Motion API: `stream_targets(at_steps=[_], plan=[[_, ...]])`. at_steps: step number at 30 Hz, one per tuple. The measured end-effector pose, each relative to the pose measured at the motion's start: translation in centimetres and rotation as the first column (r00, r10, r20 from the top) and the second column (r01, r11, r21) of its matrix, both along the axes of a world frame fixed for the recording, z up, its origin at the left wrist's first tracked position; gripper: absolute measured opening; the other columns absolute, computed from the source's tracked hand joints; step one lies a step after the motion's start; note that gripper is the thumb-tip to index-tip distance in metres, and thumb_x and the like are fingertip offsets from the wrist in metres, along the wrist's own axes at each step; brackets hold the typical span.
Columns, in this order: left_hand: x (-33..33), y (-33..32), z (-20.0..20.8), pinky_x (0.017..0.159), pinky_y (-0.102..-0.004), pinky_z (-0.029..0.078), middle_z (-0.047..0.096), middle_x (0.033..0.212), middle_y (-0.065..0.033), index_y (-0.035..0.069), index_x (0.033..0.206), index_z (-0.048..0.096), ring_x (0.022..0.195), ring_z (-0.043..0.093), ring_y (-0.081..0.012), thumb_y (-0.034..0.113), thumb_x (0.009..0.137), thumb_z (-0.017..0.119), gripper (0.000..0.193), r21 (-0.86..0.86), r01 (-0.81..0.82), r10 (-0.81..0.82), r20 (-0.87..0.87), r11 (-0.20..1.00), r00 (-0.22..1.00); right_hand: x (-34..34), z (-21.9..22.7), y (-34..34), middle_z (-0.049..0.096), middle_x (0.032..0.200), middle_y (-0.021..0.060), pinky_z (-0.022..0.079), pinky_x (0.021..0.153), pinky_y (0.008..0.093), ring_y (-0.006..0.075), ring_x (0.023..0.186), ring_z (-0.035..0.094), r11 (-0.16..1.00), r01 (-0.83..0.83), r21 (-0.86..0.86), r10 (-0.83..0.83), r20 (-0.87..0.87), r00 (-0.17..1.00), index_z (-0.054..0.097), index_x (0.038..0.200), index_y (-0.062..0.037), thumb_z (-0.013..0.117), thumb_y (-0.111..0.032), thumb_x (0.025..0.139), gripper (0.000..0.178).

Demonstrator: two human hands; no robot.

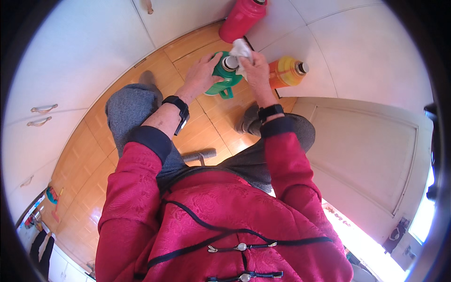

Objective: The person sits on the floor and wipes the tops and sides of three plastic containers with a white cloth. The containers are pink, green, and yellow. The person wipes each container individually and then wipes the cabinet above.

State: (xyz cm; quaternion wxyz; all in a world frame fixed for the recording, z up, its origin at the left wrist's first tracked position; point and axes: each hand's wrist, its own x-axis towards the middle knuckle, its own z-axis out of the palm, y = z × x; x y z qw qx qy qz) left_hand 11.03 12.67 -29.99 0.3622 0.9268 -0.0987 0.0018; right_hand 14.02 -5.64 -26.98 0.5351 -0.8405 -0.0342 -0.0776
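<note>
Left of the yellow flask [287, 73], your left hand [203, 74] is grasping the green flask [229, 79], while your right hand [256, 70] is pinching a white cloth [241, 50] by its cap, apparently wiping. The next stroke is probably calling for a firm left hold, with the cloth following the side facing the yellow flask.

Orange flask [283, 73] blocked R side of R hand [256, 70]; pink flask [241, 21] obstr'd far side; clearance lay nearside, abv. floor [213, 121].
</note>
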Motion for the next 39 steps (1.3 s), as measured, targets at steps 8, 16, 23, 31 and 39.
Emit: stream_targets(at_steps=[8,16,23,31,39], plan=[[-0.2,0.1,0.5,0.093,-0.0417,0.046,0.043,0.139,-0.0088,0.015,0.137,0.042,0.115,0.052,-0.0339,0.023,0.070,0.078,0.076,-0.025,-0.011,0.009,-0.080,1.000,0.997,1.1,-0.6,0.3,0.046,0.113,0.0085,0.041,0.091,0.0308,0.0181,0.105,0.048,0.947,-0.322,0.011,0.321,-0.117,0.940,0.067,0.104,-0.0080,0.063,-0.027,0.088,0.025],[-0.2,-0.3,0.4,0.094,-0.0419,0.045,0.044,0.139,-0.0068,0.015,0.135,0.044,0.113,0.052,-0.0348,0.021,0.069,0.079,0.075,-0.024,-0.047,0.043,-0.125,0.999,0.991,1.7,-1.0,1.1,0.051,0.105,0.0114,0.046,0.082,0.0353,0.0274,0.096,0.055,0.900,-0.301,-0.315,0.326,0.028,0.945,0.068,0.103,-0.0137,0.063,-0.026,0.086,0.021],[-0.3,-0.2,0.3,0.095,-0.0415,0.045,0.044,0.138,-0.0066,0.020,0.139,0.039,0.115,0.051,-0.0351,0.021,0.069,0.079,0.081,-0.037,-0.035,0.032,-0.075,0.999,0.997,1.5,-2.3,2.5,0.056,0.096,0.0160,0.046,0.079,0.0411,0.0337,0.090,0.057,0.918,0.046,-0.395,0.007,0.130,0.992,0.062,0.099,-0.0058,0.057,-0.023,0.088,0.021],[-0.2,0.0,0.2,0.097,-0.0406,0.044,0.043,0.139,-0.0074,0.020,0.141,0.036,0.118,0.049,-0.0324,0.021,0.071,0.077,0.081,-0.089,-0.026,0.016,-0.117,0.996,0.993,-0.4,-7.2,-0.9,0.060,0.095,0.0175,0.045,0.077,0.0412,0.0305,0.089,0.059,0.961,0.223,-0.160,-0.239,-0.091,0.967,0.058,0.100,0.0007,0.057,-0.019,0.089,0.022],[-0.8,0.2,0.8,0.097,-0.0409,0.043,0.046,0.135,-0.0140,0.012,0.137,0.039,0.119,0.048,-0.0342,0.020,0.075,0.072,0.071,-0.121,-0.071,0.060,-0.088,0.990,0.994,-7.4,-4.4,-0.5,0.061,0.096,0.0095,0.053,0.072,0.0344,0.0200,0.082,0.062,0.639,0.489,0.594,0.037,-0.658,0.752,0.053,0.101,-0.0008,0.047,-0.011,0.096,0.013]])
